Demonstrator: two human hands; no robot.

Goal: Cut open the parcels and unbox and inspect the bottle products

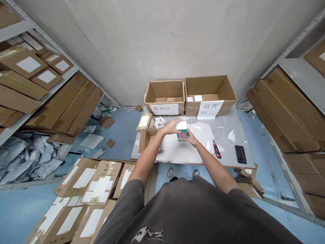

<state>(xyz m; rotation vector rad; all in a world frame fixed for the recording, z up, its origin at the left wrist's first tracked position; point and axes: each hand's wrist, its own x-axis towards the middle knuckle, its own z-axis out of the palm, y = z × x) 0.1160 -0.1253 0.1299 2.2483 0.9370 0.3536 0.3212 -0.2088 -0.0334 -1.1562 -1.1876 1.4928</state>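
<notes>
Between my two hands, over the middle of the table (175, 154), is a small green and white box (182, 133) with a pink patch on its front. My left hand (172, 127) grips it from the upper left, and my right hand (191, 138) has its fingers closed on the lower right side. Left of my hands an opened small cardboard box (144, 140) stands on the table, partly hidden by my left forearm. To the right lie a red and black utility knife (216, 149) and a black phone (240, 154).
Two open cartons with handwritten paper signs, a left carton (165, 89) and a right carton (210, 84), stand against the wall; small boxes lie inside. Labelled cardboard boxes (99, 183) are stacked at the lower left. Loaded shelves flank both sides. A white cable (224, 130) crosses the table's right.
</notes>
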